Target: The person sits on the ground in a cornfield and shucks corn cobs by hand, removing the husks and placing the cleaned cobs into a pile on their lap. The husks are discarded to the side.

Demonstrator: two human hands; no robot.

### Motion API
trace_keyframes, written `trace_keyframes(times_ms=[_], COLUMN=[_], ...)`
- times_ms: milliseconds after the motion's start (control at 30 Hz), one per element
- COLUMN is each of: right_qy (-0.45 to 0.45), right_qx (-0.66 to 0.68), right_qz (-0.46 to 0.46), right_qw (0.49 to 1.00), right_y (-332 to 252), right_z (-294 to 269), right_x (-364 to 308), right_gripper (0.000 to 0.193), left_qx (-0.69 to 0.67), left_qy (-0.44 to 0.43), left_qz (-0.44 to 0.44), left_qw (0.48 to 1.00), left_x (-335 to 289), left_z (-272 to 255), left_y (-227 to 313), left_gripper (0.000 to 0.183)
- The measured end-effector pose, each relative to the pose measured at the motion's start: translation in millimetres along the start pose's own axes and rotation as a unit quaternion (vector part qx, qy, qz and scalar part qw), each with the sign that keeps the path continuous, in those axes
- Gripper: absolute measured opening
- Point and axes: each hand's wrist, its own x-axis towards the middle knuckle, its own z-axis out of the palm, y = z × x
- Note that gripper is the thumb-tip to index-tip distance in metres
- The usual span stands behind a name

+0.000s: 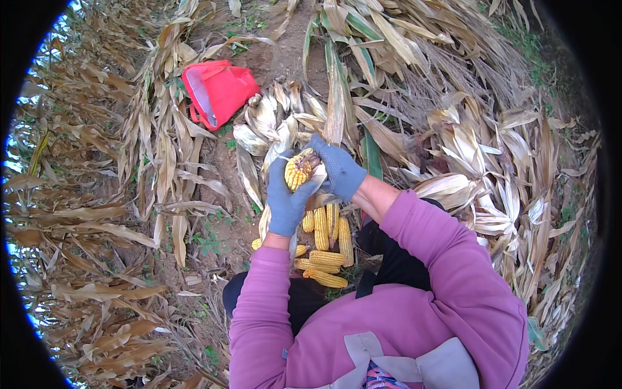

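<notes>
Cornfield soil (295, 53) lay strewn with dry leaves (165, 152). Nearest were several yellow cobs (322, 230), bare (finished, by the look of them). Beyond, one part-stripped cob (298, 172) was in work: gloved left hand (284, 202), fingers clamped round it; gloved right hand (341, 170), fingers closed on its husk end. Farther lay pale husks (249, 138), possibly ears left to strip. Farthest was a red bag (236, 92), mouth open.

A bright red bag with a pale panel (233, 87) lies on bare brown soil (295, 55), just beside a strip of dry tan corn leaves (163, 129). Low green weeds (208, 244) sprout farther down. Long straw-coloured, partly green leaves (402, 42) heap at upper right.
</notes>
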Motion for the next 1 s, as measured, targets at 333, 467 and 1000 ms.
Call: trace_keyframes(times_ms=[333, 467, 1000], right_qy=[-0.114, -0.152, -0.122], right_qx=[-0.361, -0.544, -0.553], right_qz=[-0.173, -0.204, -0.023], right_qw=[0.909, 0.8, 0.824], right_y=[-10, -23, 5], right_z=[8, 9, -31], right_x=[-17, -23, -11], right_gripper=[0.029, 0.039, 0.046], left_qx=[-0.126, -0.383, -0.391], left_qy=[0.082, 0.185, 0.318], left_qz=[-0.028, -0.117, -0.145], left_qw=[0.988, 0.897, 0.851], left_x=[-1, 12, 32], left_z=[-2, -31, -81], left_y=[7, 5, -8], left_gripper=[0.035, 0.044, 0.045])
